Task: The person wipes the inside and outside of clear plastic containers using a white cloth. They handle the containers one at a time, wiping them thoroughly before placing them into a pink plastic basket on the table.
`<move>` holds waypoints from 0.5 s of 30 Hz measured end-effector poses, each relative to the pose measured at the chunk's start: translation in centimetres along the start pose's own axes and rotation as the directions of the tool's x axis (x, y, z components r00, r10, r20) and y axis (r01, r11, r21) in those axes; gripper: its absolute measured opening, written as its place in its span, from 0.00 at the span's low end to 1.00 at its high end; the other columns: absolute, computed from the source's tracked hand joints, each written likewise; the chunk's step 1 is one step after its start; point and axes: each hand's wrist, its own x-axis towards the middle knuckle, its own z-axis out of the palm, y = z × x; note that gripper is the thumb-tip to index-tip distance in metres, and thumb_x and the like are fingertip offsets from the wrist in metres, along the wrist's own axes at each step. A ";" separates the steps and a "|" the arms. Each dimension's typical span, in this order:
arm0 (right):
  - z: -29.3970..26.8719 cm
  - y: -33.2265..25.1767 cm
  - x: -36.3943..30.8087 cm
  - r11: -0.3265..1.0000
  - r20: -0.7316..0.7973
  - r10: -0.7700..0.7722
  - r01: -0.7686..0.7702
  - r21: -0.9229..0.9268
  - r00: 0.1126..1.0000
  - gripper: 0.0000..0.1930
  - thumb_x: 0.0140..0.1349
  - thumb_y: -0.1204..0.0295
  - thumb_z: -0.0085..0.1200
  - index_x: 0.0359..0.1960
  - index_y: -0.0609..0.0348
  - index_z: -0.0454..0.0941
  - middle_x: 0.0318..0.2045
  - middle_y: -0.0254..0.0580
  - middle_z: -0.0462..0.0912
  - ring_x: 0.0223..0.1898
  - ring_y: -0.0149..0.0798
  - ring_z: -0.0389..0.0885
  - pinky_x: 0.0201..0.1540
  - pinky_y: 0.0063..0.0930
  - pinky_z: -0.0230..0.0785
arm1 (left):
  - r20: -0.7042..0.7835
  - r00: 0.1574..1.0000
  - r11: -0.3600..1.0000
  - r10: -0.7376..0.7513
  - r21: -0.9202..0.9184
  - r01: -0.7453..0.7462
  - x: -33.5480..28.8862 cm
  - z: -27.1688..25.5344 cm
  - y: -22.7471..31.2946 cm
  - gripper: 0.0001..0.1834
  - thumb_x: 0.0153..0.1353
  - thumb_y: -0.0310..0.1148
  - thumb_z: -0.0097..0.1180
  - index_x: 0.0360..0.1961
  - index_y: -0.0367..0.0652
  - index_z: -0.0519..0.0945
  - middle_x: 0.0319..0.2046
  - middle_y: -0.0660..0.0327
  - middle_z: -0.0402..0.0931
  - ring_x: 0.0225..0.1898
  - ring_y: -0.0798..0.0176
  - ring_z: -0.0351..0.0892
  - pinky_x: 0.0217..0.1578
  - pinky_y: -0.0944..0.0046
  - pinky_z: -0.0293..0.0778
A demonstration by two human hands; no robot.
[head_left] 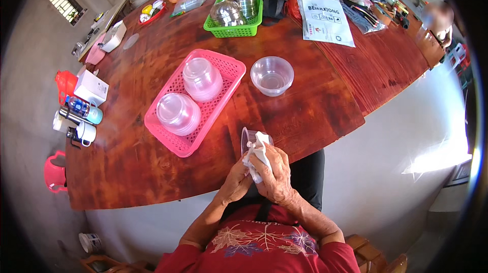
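At the near table edge, my left hand point(235, 180) is closed on a clear plastic bowl point(245, 138), tilted on its side. My right hand point(277, 176) grips a crumpled white tissue point(261, 152) pressed against the bowl; the fingers and tissue cover most of it. Another clear bowl point(272, 76) stands upright on the table beyond my hands. To its left lies a pink plastic basket point(209, 115) with two stacks of upside-down clear bowls, the farther stack point(203, 80) and the nearer stack point(178, 114).
Metal bowls point(229, 12) sit in a green basket point(234, 31) farther back. A white printed bag point(325, 19) lies at the back right by assorted clutter. Along the left edge are a white mug point(86, 133), a bottle and a white box point(91, 87). A person point(438, 21) is at far right.
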 end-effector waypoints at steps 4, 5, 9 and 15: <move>-0.4 1.1 2.9 0.988 0.138 0.112 -0.124 0.086 0.984 0.20 0.49 0.73 0.55 0.47 0.58 0.72 0.49 0.56 0.74 0.49 0.55 0.75 0.50 0.47 0.66 | 0.013 1.000 0.996 -0.007 0.092 0.006 -0.7 -0.4 -0.4 0.22 0.66 0.20 0.45 0.62 0.38 0.62 0.53 0.61 0.70 0.54 0.66 0.69 0.57 0.66 0.64; -0.4 1.8 3.6 0.979 0.188 0.161 -0.182 0.095 0.969 0.19 0.52 0.71 0.53 0.47 0.58 0.71 0.48 0.54 0.74 0.46 0.54 0.76 0.47 0.43 0.68 | 0.060 0.997 0.996 -0.047 -0.070 0.051 -1.0 -0.6 -0.6 0.21 0.67 0.22 0.44 0.61 0.38 0.64 0.55 0.59 0.69 0.56 0.65 0.68 0.59 0.64 0.62; 1.3 5.6 5.4 0.829 0.395 0.364 -0.487 0.275 0.843 0.13 0.59 0.76 0.49 0.47 0.60 0.73 0.38 0.50 0.80 0.39 0.49 0.81 0.42 0.34 0.72 | 0.071 0.995 0.997 -0.069 -0.031 0.071 -0.8 0.5 1.1 0.16 0.68 0.23 0.43 0.56 0.36 0.69 0.59 0.54 0.67 0.61 0.63 0.64 0.61 0.62 0.61; 0.6 5.4 5.2 0.860 0.357 0.260 -0.383 0.337 0.897 0.18 0.50 0.71 0.57 0.45 0.54 0.75 0.42 0.47 0.79 0.39 0.50 0.79 0.40 0.41 0.72 | 0.086 0.993 0.991 -0.080 0.110 0.071 -0.3 -0.1 1.5 0.16 0.70 0.30 0.44 0.55 0.36 0.68 0.55 0.55 0.70 0.56 0.64 0.69 0.55 0.65 0.65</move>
